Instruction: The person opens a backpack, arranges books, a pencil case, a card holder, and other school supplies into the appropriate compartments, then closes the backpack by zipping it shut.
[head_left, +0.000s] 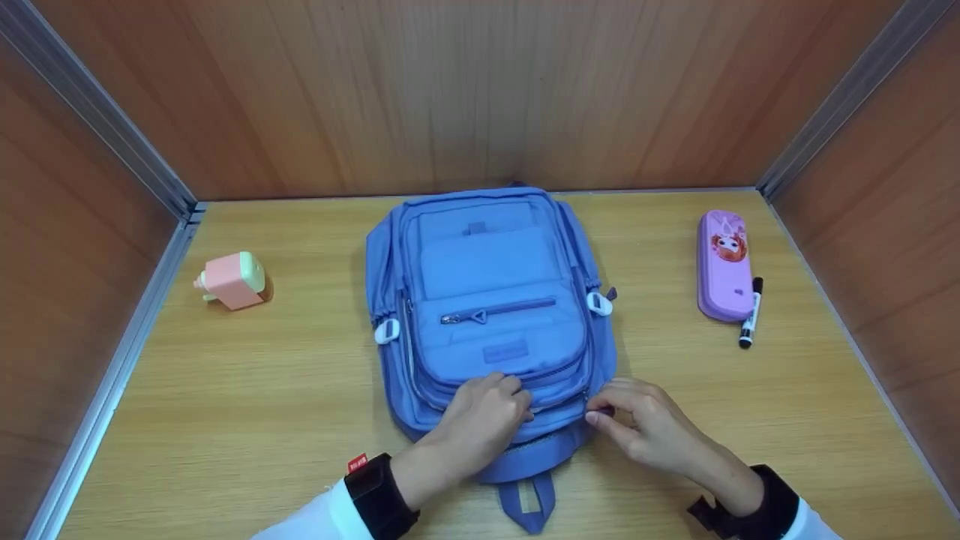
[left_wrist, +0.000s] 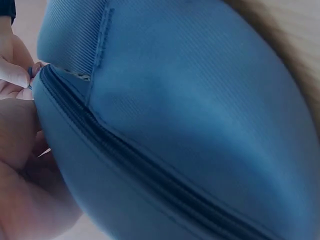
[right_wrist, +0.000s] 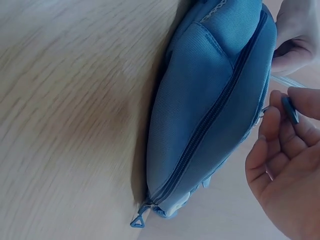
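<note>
A blue backpack lies on its back on the table, front pockets up, its top loop toward me. My left hand grips the fabric at the near edge of the front pocket with curled fingers, partly hidden behind the bag in the left wrist view. Beside the bag's near right corner, my right hand pinches a small blue zipper pull between thumb and fingers. Another zipper runs along the bag's side, its triangular pull hanging at the far end.
Left of the bag lies a pink and pale green bottle-shaped object. At the right are a purple pencil case with a cartoon picture and a black-and-white marker against it. Wooden panels enclose the table's back and sides.
</note>
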